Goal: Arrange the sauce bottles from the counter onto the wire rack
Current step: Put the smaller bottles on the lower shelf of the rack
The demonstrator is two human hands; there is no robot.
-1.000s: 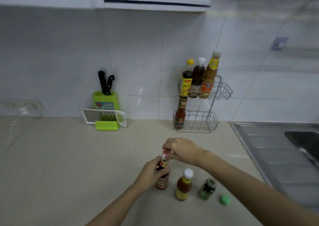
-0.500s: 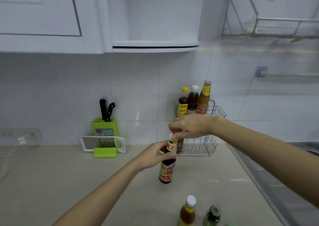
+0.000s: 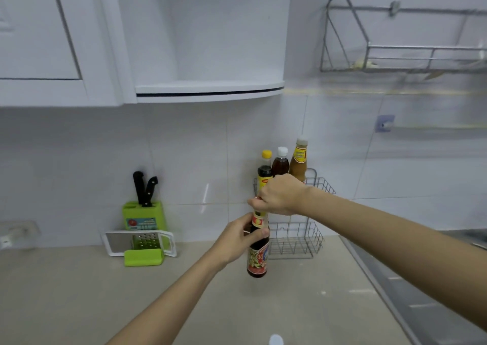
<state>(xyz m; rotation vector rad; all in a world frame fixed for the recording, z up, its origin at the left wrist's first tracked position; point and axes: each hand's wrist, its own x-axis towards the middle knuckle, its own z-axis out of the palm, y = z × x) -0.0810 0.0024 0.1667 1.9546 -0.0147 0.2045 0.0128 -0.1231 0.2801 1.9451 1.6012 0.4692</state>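
Observation:
A dark sauce bottle (image 3: 258,261) with a red label hangs upright above the counter, just in front of the two-tier wire rack (image 3: 296,242). My left hand (image 3: 238,239) is wrapped around its neck. My right hand (image 3: 280,194) is closed over its cap. On the rack's upper tier stand a yellow-capped bottle (image 3: 264,172), a white-capped dark bottle (image 3: 280,162) and a tall brown bottle (image 3: 299,160). My hands and the held bottle hide the left part of the lower tier. A white bottle cap (image 3: 276,340) pokes in at the bottom edge.
A green knife block (image 3: 143,215) and a grater (image 3: 139,244) stand against the tiled wall at the left. A steel sink edge (image 3: 411,286) runs along the right. White cabinets and a curved shelf (image 3: 208,89) hang overhead, with a wall dish rack (image 3: 400,54) at the upper right.
Both hands have lifted the dark bottle off the counter and carried it up and back toward the rack. The view tilted up, so the other counter bottles dropped out of sight.

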